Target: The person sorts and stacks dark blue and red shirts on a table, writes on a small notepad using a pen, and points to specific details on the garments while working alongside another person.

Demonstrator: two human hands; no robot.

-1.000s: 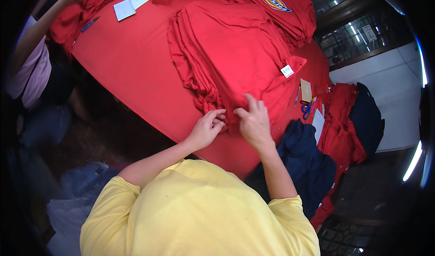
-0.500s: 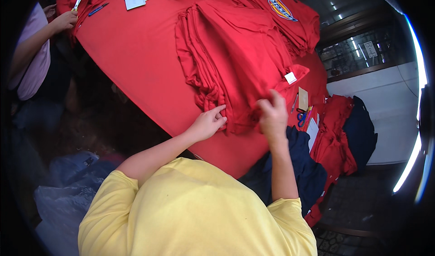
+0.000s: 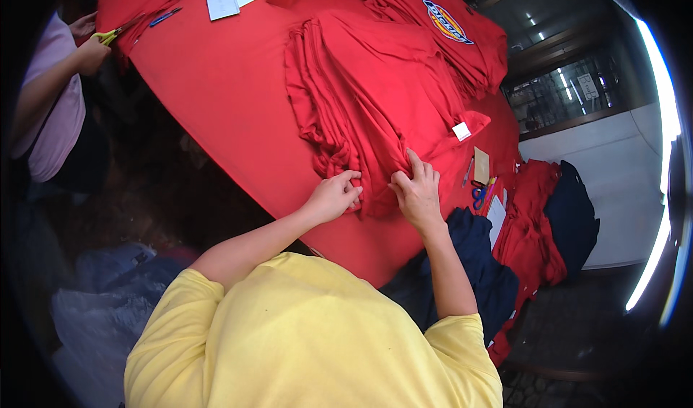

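Note:
A layered pile of red garments [image 3: 375, 90] lies on the red-covered table, its near edge toward me. My left hand [image 3: 334, 197] is closed at the near left corner of the pile, fingers pinched on the cloth's edge. To its right, my right hand [image 3: 419, 194] pinches the top garment's near edge between thumb and fingers, with the index finger lying up along the fabric. A small white tag [image 3: 461, 131] sits on a red flap at the right of the pile. The fingertips of both hands are partly hidden against the cloth.
At far left a co-worker's hand [image 3: 92, 56] holds yellow-handled scissors [image 3: 107, 37]. A pen [image 3: 165, 17] and white pad [image 3: 222, 4] lie on the table [image 3: 209, 98]. Blue-handled scissors [image 3: 478, 197] are at right, near navy clothes [image 3: 480, 256]. A plastic bag [image 3: 101, 321] lies at lower left.
My right hand, blurred and raised before, has come down leftward onto the red cloth and pinched it. My left hand stays put. The co-worker's scissors have lowered and turned.

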